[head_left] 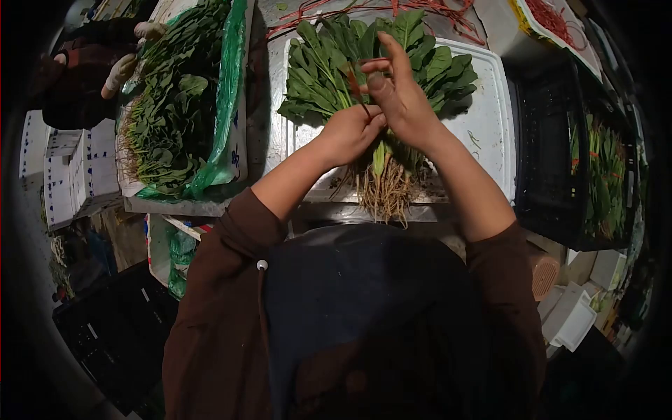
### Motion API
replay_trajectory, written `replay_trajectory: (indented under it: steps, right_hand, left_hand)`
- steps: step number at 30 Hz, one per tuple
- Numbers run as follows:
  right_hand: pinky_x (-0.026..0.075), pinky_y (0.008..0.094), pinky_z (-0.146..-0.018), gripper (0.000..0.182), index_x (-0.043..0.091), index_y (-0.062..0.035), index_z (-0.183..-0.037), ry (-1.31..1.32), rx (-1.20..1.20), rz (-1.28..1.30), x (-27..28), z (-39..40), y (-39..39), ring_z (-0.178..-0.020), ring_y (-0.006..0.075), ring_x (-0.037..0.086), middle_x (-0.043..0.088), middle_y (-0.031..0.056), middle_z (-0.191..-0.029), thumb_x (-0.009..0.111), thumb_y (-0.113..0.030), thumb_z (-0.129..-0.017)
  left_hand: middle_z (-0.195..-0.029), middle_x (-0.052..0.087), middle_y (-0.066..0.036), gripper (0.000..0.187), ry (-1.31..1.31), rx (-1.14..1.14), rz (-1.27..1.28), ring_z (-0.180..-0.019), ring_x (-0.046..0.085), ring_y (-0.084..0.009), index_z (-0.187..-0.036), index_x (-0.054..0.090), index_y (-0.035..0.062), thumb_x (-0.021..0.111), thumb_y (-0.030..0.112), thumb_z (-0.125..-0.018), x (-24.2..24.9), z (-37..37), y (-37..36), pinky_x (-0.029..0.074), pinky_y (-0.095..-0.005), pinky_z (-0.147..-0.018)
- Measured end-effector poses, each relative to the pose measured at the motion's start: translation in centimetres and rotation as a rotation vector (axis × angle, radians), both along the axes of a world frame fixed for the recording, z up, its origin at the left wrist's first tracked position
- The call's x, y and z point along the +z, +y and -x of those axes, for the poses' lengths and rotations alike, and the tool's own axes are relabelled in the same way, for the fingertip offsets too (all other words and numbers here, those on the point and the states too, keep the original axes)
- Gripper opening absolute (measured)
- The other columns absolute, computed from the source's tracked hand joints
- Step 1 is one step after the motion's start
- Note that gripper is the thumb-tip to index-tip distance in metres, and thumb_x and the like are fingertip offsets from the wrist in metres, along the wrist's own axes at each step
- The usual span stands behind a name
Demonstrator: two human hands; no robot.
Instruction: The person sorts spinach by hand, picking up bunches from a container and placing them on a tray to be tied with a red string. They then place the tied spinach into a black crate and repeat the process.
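A bunch of leafy spinach (318, 73) lies on a white foam lid, leaves away from me and tangled pale roots (385, 185) toward me. My left hand (352, 135) is closed at the stems, its fingertips pinching a red tie strip (355, 85). Over the bunch, my right hand (406, 105) has its index finger raised and its other fingers curled, with the strip running to them. Both hands meet at the stems, hiding part of the strip and whether it circles the bunch.
At left, loose rooted greens (178, 105) fill a box lined with green plastic (227, 105); another person's gloved hand (120, 73) is beside it. The white foam lid (493, 112) carries dirt specks. Red strips (448, 17) lie behind. A black crate (549, 140) at right holds tied greens (605, 175).
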State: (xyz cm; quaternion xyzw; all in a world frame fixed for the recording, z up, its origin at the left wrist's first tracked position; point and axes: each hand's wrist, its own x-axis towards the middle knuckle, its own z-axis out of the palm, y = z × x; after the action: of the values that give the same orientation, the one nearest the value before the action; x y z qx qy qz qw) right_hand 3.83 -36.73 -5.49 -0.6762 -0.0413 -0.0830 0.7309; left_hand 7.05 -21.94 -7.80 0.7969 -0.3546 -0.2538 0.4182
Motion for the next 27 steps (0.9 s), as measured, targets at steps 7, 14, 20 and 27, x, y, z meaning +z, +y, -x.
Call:
replay_trajectory:
  steps: [7, 14, 20, 27]
  right_hand:
    - [0.05, 0.0408, -0.066, 0.054, 0.045, -0.0157, -0.127, -0.006, 0.035, 1.155, 0.7, 3.0, -3.3, -0.079, 0.034, 0.061, 0.061, 0.0119, -0.095, 0.061, -0.044, -0.083]
    - [0.047, 0.0383, -0.061, 0.014, 0.06, -0.007, -0.084, -0.064, 0.076, 0.865, -0.1, 4.5, -3.7, -0.073, 0.0297, 0.059, 0.057, 0.0084, -0.081, 0.063, -0.02, -0.084]
    - [0.047, 0.0351, -0.067, 0.011, 0.062, -0.0059, -0.089, -0.063, 0.232, 0.751, 0.2, 3.2, -3.5, -0.077, 0.0261, 0.059, 0.057, 0.0082, -0.084, 0.06, -0.016, -0.084]
    - [0.044, 0.0312, -0.085, 0.017, 0.063, -0.003, -0.1, 0.044, 0.143, 0.64, -2.5, 1.2, -4.3, -0.097, 0.0218, 0.056, 0.056, 0.0092, -0.102, 0.054, -0.007, -0.086]
  left_hand:
    - [-0.076, 0.055, 0.001, 0.026, 0.301, -0.037, 0.114, -0.07, 0.05, -0.0094, -0.099, 0.06, 0.0014, 0.047, 0.023, -0.095, -0.3, -1.5, 0.8, 0.04, -0.0259, -0.064]
    - [-0.074, 0.056, 0.004, 0.021, 0.668, 0.015, 0.121, -0.068, 0.048, -0.0061, -0.09, 0.063, 0.0042, 0.058, 0.024, -0.091, -0.1, -2.4, 0.9, 0.038, -0.0218, -0.063]
    - [-0.079, 0.06, 0.003, 0.015, 0.622, -0.008, 0.164, -0.072, 0.052, -0.0049, -0.09, 0.063, 0.0034, 0.064, 0.018, -0.087, -0.3, -2.4, 1.1, 0.042, -0.0218, -0.066]
    - [-0.08, 0.062, -0.006, 0.016, -0.213, 0.022, 0.224, -0.07, 0.06, -0.0144, -0.093, 0.061, 0.0034, 0.066, 0.01, -0.079, -1.3, 0.2, 0.6, 0.047, -0.0264, -0.062]
